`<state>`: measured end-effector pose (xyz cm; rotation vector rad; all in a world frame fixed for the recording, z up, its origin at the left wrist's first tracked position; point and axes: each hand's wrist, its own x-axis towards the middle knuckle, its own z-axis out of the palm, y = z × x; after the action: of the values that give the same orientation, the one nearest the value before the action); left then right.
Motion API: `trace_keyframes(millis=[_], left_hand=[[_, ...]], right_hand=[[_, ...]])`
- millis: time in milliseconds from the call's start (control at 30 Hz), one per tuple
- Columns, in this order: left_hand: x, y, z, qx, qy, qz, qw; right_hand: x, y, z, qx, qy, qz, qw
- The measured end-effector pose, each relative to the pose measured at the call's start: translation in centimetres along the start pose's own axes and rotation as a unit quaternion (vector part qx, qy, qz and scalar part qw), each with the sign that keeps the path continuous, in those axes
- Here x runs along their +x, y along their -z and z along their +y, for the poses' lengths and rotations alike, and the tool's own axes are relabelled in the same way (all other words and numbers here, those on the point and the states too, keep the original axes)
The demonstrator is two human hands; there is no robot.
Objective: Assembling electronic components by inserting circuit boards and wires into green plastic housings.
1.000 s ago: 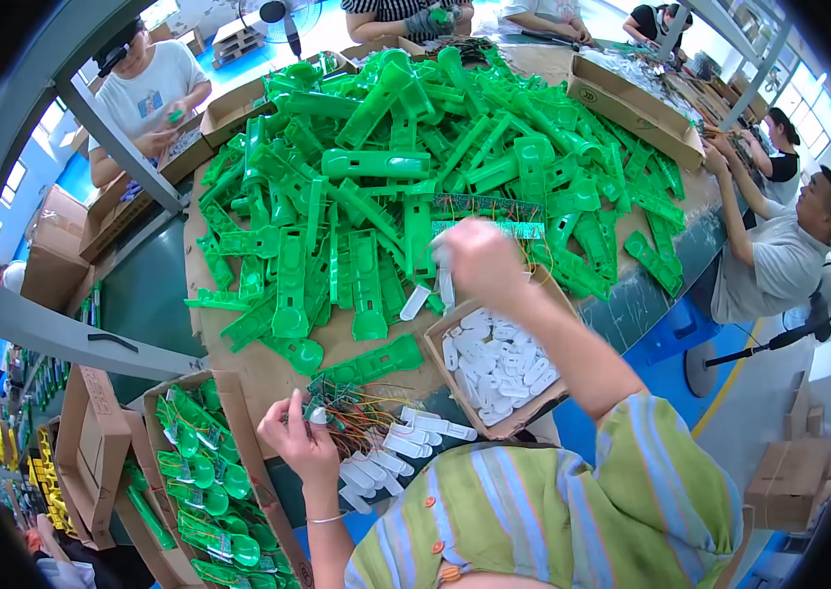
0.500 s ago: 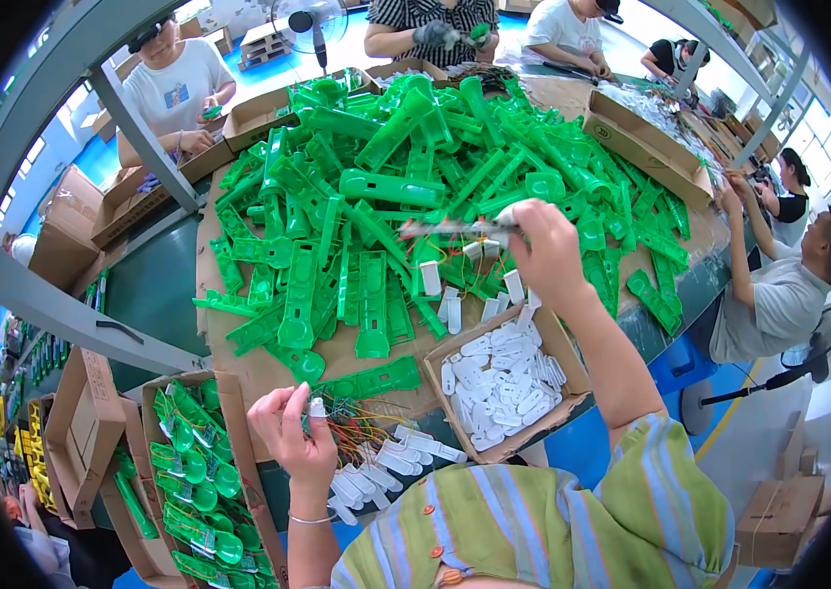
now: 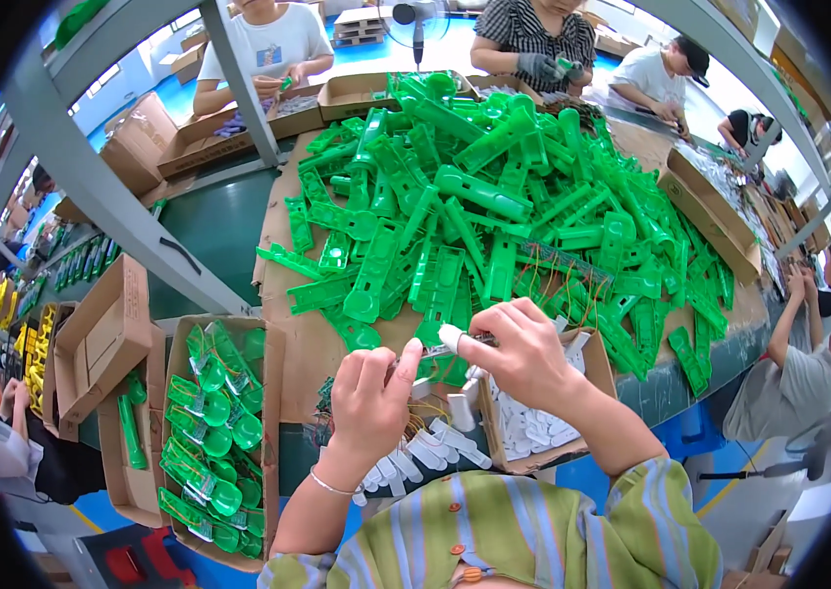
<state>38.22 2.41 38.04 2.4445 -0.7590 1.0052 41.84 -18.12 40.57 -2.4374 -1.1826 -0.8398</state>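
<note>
Between my two hands is a thin circuit board strip [image 3: 440, 349], partly hidden by fingers; white pieces [image 3: 461, 412] hang just below it. My left hand [image 3: 368, 401] is closed, its fingertips pinching the strip's left end. My right hand [image 3: 525, 355], with a white cover on one fingertip, pinches the right end. Beneath them, white tabs [image 3: 425, 452] with coloured wires lie at the table's near edge. Past my hands rises a big heap of green plastic casings [image 3: 484, 191]. Another circuit board strip [image 3: 565, 261] with orange wires rests on it.
A cardboard box of small white parts [image 3: 533, 427] stands beside my right forearm. To my left is a box of green casings fitted with wired boards [image 3: 214, 422]. A grey metal post [image 3: 131, 196] rises at the left. Several people work around the table.
My right hand has come back from over the heap toward my body and met my left hand, with a strip now between them. The view has turned left.
</note>
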Motion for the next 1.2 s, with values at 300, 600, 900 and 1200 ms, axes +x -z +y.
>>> trace_keyframes(millis=[300,600,900,1200], left_hand=[[-1.4,1.8,0.3,0.006,0.042,0.038,0.998],[-0.7,6.8,1.0,-0.117,0.205,-0.003,0.972],[-8.2,-3.2,-4.6,-0.039,0.282,0.009,0.959],[-5.0,-0.8,-3.2,-0.201,0.273,-0.040,0.940]], right_hand=[[0.4,0.1,-2.5,0.054,-0.006,-0.023,0.998],[1.8,-1.0,-3.5,0.209,0.004,-0.045,0.977],[-1.2,-10.1,-5.3,0.170,-0.093,-0.102,0.976],[0.2,-9.1,-4.2,0.225,-0.089,-0.069,0.968]])
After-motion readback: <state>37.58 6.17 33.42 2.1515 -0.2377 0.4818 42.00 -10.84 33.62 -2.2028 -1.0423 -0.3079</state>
